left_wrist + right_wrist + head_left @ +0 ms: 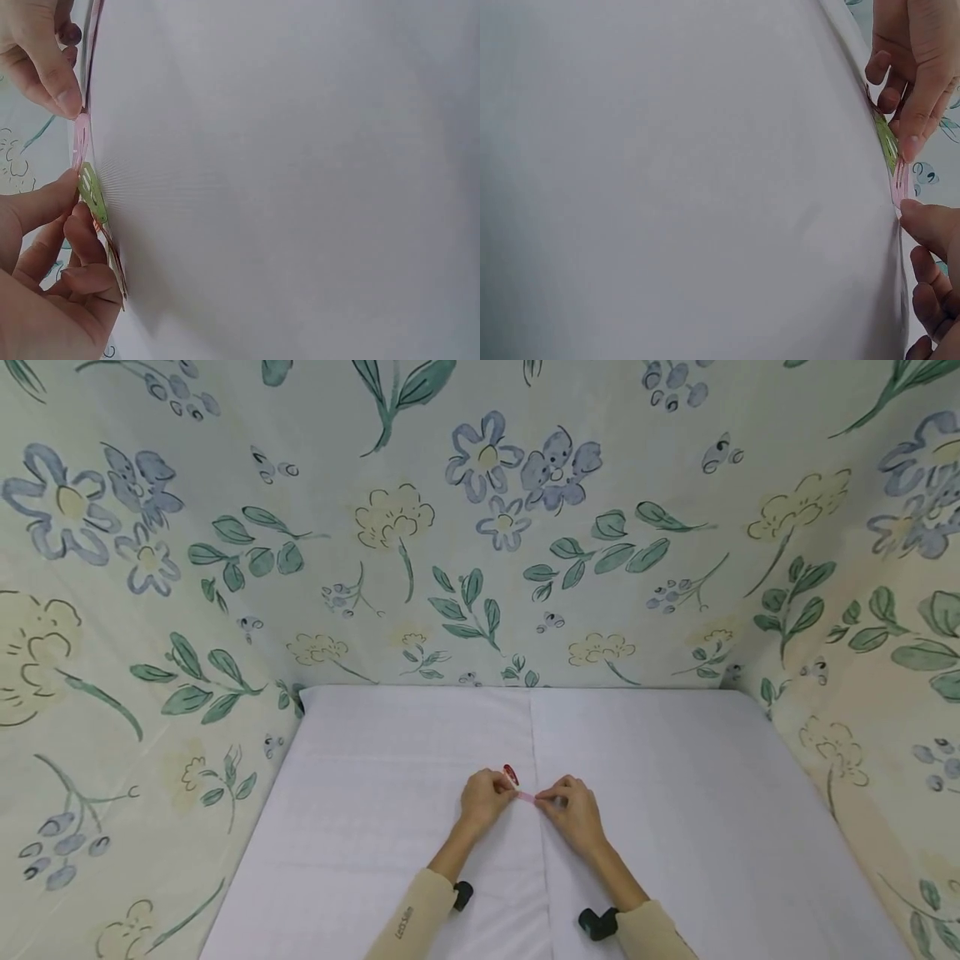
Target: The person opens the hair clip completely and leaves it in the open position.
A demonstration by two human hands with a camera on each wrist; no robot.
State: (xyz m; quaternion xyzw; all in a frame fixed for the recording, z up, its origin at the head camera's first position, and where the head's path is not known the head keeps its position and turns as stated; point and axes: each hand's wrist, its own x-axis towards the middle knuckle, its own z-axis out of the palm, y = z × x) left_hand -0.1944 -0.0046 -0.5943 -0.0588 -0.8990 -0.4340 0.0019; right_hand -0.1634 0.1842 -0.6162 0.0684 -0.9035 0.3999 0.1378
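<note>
A pink snap hair clip point(526, 797) is stretched between both hands, close above the white cloth. My left hand point(486, 797) pinches one end of it with thumb and fingertip. At its other end, the thumb and fingers of my right hand point(573, 814) grip it. Beside the left fingertips lies a green snap hair clip point(92, 193), partly overlapped by the pink one in the right wrist view. Just beyond the left hand sits a red clip point(511, 774) on the cloth. Fingers hide parts of the clips.
A white cloth point(405, 735) with a lengthwise seam covers the table. Floral-print curtains point(465, 527) stand behind it and along both sides. Dark wrist devices point(597, 924) sit at the sleeve cuffs.
</note>
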